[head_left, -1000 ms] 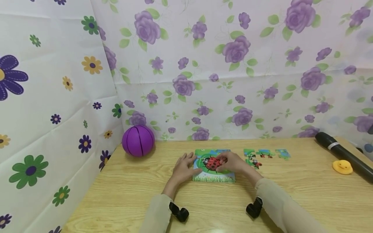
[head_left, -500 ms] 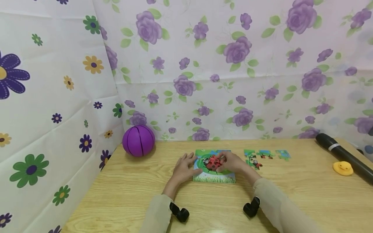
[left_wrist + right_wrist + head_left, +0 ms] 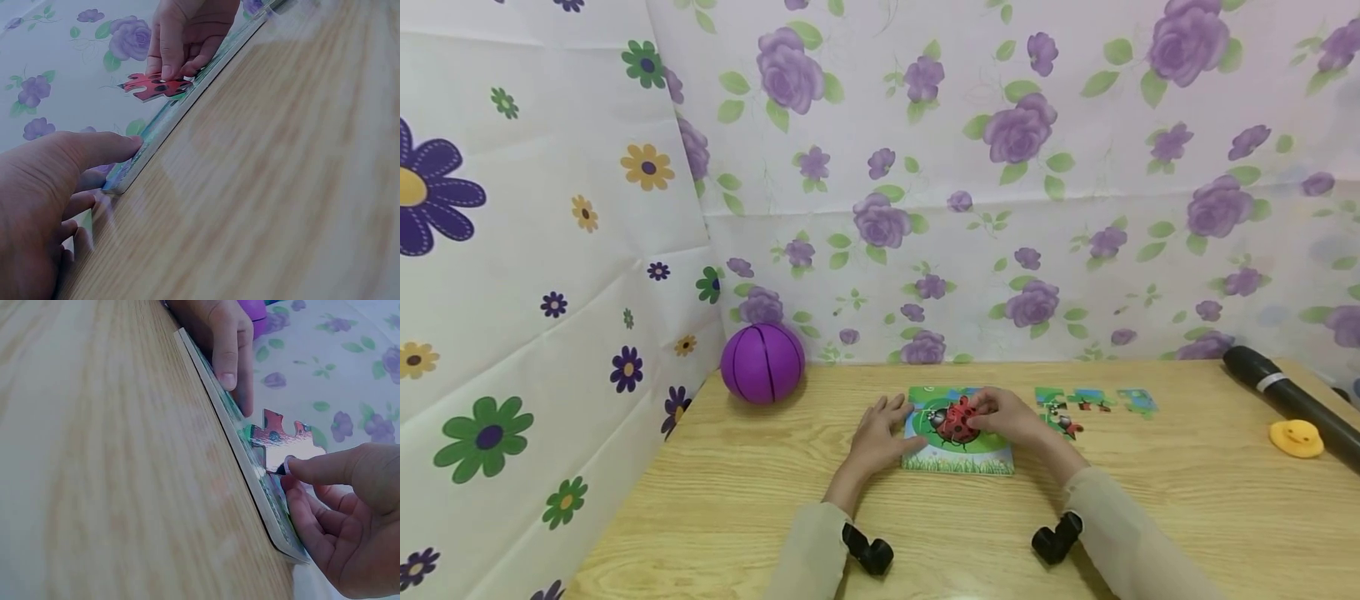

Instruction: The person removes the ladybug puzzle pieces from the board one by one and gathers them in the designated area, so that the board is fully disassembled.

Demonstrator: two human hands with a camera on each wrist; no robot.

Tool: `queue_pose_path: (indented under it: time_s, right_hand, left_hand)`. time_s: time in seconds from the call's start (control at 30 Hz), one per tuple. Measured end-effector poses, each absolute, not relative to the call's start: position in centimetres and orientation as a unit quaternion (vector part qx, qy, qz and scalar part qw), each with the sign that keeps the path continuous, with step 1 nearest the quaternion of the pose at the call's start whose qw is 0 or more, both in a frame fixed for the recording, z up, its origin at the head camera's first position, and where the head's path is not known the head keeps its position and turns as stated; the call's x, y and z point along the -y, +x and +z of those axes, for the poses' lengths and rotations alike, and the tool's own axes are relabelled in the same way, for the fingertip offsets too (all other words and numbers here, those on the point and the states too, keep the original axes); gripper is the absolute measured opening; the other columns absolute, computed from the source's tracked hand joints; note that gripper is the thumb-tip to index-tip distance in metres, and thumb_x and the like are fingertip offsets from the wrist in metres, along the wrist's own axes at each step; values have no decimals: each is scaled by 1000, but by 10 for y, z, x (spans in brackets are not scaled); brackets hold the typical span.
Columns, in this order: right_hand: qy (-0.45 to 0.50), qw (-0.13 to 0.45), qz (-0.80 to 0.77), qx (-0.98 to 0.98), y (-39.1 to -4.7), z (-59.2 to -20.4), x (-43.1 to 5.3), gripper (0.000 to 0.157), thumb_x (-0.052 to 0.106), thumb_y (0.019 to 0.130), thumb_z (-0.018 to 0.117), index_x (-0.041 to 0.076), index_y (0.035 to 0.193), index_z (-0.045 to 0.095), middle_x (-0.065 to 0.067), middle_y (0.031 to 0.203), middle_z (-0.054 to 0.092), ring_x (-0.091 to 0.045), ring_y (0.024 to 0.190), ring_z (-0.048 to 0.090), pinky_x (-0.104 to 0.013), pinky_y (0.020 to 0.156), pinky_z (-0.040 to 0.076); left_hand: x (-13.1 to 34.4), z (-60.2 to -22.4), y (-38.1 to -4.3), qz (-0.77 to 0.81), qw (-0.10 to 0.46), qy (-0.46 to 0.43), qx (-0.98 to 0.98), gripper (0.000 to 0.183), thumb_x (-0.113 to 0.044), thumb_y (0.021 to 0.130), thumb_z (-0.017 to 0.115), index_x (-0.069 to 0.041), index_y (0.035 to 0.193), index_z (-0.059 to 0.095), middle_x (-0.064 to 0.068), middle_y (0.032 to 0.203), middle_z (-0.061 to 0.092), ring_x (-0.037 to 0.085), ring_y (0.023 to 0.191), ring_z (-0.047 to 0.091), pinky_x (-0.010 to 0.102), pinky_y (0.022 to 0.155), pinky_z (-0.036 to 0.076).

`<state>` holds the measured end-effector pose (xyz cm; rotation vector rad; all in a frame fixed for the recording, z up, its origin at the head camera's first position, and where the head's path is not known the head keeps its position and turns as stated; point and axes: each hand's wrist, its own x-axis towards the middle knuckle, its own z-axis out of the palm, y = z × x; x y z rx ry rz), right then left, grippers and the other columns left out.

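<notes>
Head view: your two hands work at a ladybug jigsaw board (image 3: pixel 958 467) lying flat on the wood-grain table (image 3: pixel 760 517).
Right hand: your right hand (image 3: pixel 1013 419) pinches a red, black-spotted puzzle piece (image 3: pixel 281 442) between thumb and fingers.
Puzzle piece: it is tilted over the ladybug picture; you cannot tell whether its lower edge touches the board.
Left hand: your left hand (image 3: pixel 880 435) is loosely spread and grasps nothing, its thumb resting on the board near the left edge.
Loose pieces: several jigsaw pieces (image 3: pixel 1090 397) lie to the right of the board, beyond your right wrist.
Table's far left: a purple basketball (image 3: pixel 763 364) sits against the floral cloth (image 3: pixel 820 275).
Table's right: a yellow rubber duck (image 3: pixel 1296 438) stands just beside a black microphone (image 3: pixel 1300 406).
</notes>
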<state>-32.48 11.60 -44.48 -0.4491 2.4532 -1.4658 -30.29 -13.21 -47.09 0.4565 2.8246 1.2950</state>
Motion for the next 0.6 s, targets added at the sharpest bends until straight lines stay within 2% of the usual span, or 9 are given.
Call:
queue_pose_path:
  time_s: [0.33,0.6]
  right_hand:
    - [-155,141,-534,-819,-326,-444,-118,30,10,94,61,-7,118,55,-11,98,65,-14,85,61,-28,74,53]
    - [-131,142,-573,-797,-329,-447,-127,34,15,94,63,-4,122,57,-8,100,69,-13,86,67,-35,82,60]
  left_hand:
    - [132,-472,-302,415,4,148,-898,66,-32,86,73,-8,144,50,12,159,33,38,152,14,55,126,7]
    - [133,-470,-301,417,6,147,-897,66,-32,86,73,-8,143,50,12,159,33,38,152,14,56,126,6]
